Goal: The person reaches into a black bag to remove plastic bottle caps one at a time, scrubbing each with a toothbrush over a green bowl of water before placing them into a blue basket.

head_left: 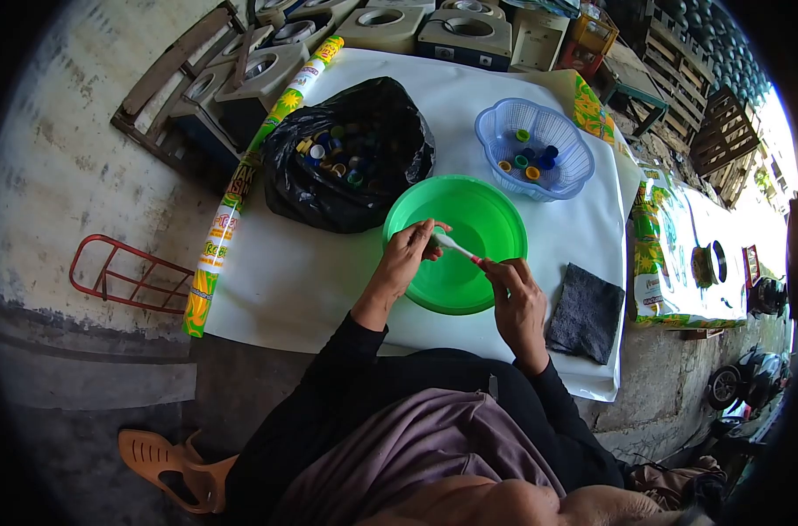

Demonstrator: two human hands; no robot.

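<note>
My right hand [517,302] is closed on the handle of a white and red toothbrush [459,249]. The brush slants up to the left, its head at the fingers of my left hand [408,254]. That hand is pinched over the rim of a bright green basin [452,294]; whatever small thing it grips is hidden by the fingers. Left of the basin sits an open black plastic bag [307,197] full of bottle caps [317,152] in several colours. A blue plastic basket [577,180] behind and to the right holds several blue, green and yellow caps [532,174].
A folded dark grey cloth [585,313] lies on the white-covered table [276,302], right of my right hand. The sheet's rolled end [232,206] runs along the left edge. Beige machine housings [377,28] line the back. An orange plastic chair [171,469] stands at lower left.
</note>
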